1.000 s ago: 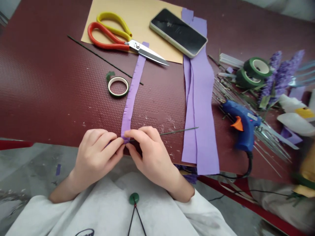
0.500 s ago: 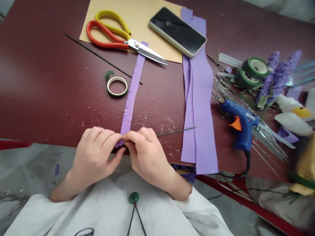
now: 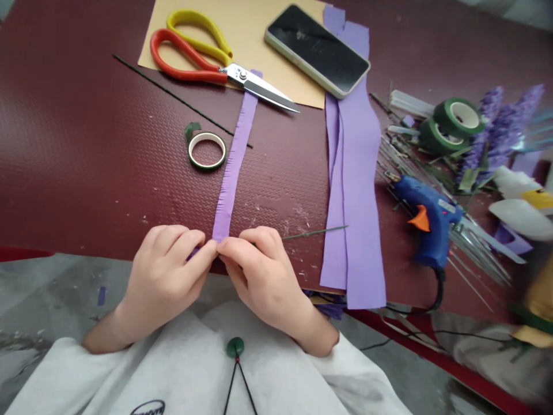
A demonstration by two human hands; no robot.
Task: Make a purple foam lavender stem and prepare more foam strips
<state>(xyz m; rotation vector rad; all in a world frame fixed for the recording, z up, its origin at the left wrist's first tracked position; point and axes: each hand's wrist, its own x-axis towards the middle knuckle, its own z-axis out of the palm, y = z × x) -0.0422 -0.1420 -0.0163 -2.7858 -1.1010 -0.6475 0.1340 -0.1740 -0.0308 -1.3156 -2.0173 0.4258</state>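
In the head view, the left hand (image 3: 166, 279) and right hand (image 3: 263, 276) are together, fingers pinching the near end of one fringed purple paper strip (image 3: 233, 178), which lies on the maroon table (image 3: 86, 144). The fingers hide that end. One thin wire (image 3: 315, 233) emerges beside the right hand. One tape roll (image 3: 207, 151) lies left of the strip; two green rolls (image 3: 449, 125) sit right, near blurred clutter.

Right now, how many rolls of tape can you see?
3. One tape roll lies left of the narrow purple strip. A second roll and a third roll sit together at the right, above the glue gun. More could be hidden.
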